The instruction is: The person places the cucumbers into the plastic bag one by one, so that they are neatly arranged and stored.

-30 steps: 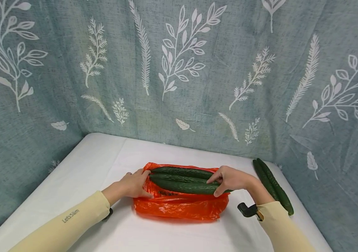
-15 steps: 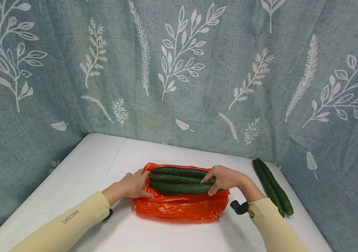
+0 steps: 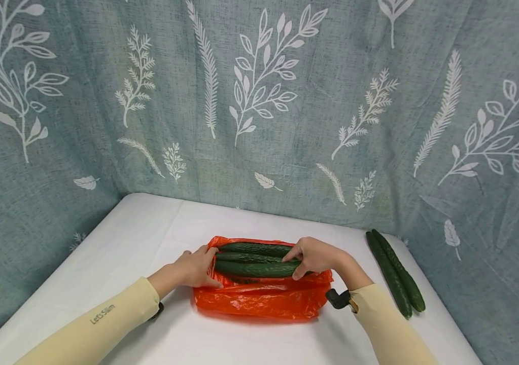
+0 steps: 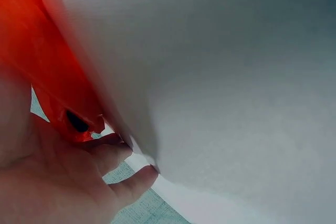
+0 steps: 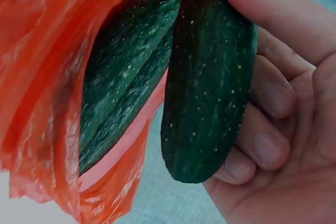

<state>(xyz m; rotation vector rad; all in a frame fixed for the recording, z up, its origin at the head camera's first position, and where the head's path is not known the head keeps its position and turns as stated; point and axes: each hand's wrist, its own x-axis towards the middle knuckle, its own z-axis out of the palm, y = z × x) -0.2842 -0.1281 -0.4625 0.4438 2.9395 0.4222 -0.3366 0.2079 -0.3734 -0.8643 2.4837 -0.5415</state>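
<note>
Red plastic bag (image 3: 259,304) on table (image 3: 159,228), lower centre. Left hand (image 3: 192,267) at its left end, thumb and fingers spread, touching plastic. Right hand (image 3: 317,256) pinches front cucumber (image 3: 252,269) in bag, two cucumbers (image 3: 252,248) behind. Another pair of cucumbers (image 3: 390,274), lower right. Leaf-print curtain (image 3: 172,101) beyond.

Booth (leafy curtain (image 3: 305,137), wht tbl (image 3: 159,223))

Ends of two rear cucumbers (image 3: 254,248) are hiding behind the right hand's (image 3: 316,254) fingers; past them, the right-wrist view's top edge is cutting off the gripped cucumber (image 5: 207,87). Above the left hand's (image 4: 68,177) fingers, the left-wrist view is cropping the red bag (image 4: 47,51).
</note>
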